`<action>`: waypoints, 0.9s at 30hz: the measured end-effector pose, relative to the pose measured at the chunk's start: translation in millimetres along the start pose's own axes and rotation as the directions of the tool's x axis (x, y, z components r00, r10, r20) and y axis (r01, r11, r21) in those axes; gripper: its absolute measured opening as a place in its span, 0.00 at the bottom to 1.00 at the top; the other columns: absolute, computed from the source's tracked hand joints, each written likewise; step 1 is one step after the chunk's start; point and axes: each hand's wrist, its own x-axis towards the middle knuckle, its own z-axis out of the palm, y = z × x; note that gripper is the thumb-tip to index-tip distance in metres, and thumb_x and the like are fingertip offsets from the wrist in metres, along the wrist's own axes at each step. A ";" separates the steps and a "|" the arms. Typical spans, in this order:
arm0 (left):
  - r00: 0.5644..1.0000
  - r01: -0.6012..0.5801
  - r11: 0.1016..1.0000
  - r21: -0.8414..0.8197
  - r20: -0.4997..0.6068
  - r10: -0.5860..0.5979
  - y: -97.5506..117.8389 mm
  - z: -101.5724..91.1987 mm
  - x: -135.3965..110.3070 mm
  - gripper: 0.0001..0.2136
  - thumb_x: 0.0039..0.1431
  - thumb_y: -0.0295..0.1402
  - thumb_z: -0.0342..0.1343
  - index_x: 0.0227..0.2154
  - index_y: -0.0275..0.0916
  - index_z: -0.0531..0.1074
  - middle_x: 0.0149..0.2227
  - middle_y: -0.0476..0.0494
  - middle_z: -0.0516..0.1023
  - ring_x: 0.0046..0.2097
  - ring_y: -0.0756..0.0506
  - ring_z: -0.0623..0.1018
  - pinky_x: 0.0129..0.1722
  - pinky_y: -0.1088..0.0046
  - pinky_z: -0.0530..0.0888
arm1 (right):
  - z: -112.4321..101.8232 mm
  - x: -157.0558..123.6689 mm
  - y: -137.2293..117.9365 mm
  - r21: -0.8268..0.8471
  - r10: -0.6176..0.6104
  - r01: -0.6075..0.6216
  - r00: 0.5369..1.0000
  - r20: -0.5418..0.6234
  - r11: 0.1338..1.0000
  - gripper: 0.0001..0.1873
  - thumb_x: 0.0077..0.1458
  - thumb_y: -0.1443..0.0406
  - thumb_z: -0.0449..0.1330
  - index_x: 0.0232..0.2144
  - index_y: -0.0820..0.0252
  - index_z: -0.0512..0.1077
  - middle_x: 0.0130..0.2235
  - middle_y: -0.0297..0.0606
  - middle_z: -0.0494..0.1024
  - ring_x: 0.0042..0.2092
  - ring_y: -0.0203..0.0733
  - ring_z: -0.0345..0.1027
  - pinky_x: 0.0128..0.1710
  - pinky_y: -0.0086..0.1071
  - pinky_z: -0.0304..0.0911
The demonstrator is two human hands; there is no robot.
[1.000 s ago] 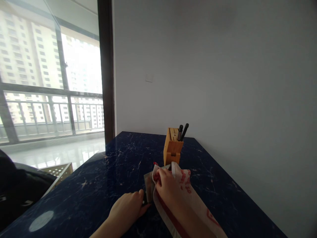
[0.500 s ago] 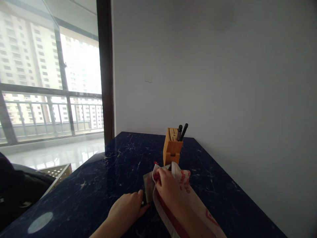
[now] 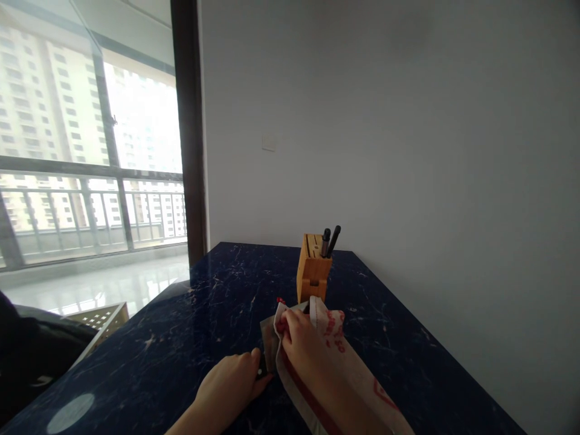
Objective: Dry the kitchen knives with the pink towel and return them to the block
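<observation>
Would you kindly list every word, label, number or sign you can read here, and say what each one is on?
No text can be read with certainty.
Cloth: red lettering, too blurred and creased to read; a red mark lower down is also unclear.
Black item at lower left: a pale mark, too blurred to read.
Knife and block: no lettering can be made out.

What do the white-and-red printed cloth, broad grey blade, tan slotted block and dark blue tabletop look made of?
White-and-red printed cloth: matte fabric, perhaps cotton; soft folds.
Broad grey blade: dull metal, probably steel; thin, flat, faint sheen.
Tan slotted block: wood or bamboo, smooth; yellow-brown colour.
Dark blue tabletop: glossy stone or stone-look sheet; pale veins, reflections.
</observation>
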 end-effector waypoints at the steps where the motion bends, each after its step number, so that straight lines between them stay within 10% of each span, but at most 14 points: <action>1: 1.000 0.001 1.000 0.000 0.002 -0.001 0.0 -0.2 0.0 0.18 0.57 0.46 0.41 0.34 0.38 0.69 0.31 0.38 0.78 0.34 0.38 0.78 0.30 0.66 0.71 | 0.3 0.0 -0.2 -0.003 -0.003 0.003 1.000 -0.003 1.000 0.14 0.45 0.77 0.48 0.30 0.57 0.66 0.34 0.36 0.71 0.38 0.38 0.64 0.38 0.28 0.58; 27: 1.000 0.012 1.000 0.017 0.022 -0.012 3.9 -4.8 1.8 0.16 0.55 0.43 0.43 0.35 0.37 0.69 0.32 0.36 0.78 0.34 0.35 0.78 0.29 0.62 0.73 | -3.0 2.5 -5.1 0.087 0.053 -0.047 0.996 -0.071 0.995 0.13 0.48 0.75 0.50 0.30 0.55 0.69 0.32 0.34 0.74 0.36 0.37 0.67 0.38 0.27 0.57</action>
